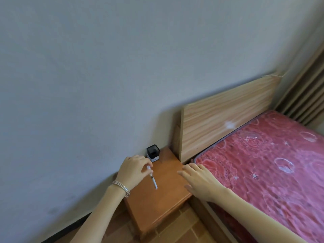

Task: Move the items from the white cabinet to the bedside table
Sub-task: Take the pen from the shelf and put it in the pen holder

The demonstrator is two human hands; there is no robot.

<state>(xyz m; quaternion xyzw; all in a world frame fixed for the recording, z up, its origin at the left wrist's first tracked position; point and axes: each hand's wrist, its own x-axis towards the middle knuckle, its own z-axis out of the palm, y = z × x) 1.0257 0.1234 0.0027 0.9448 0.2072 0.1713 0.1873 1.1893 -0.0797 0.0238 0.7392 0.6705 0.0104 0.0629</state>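
Left hand (134, 170) pinches a white pen (152, 179), tip down over the bedside table (157, 207). The right hand (198, 181) hovers alongside, fingers relaxed and holding nothing. A black pen holder (153, 153) already stands at the table's back corner. The white cabinet is out of view, so what remains cannot be told.

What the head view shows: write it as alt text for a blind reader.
The left hand pinches a white pen over the wooden bedside table, while the right hand is spread open at the table's edge by the red mattress. A black pen holder stands at the table's back corner by the wall.
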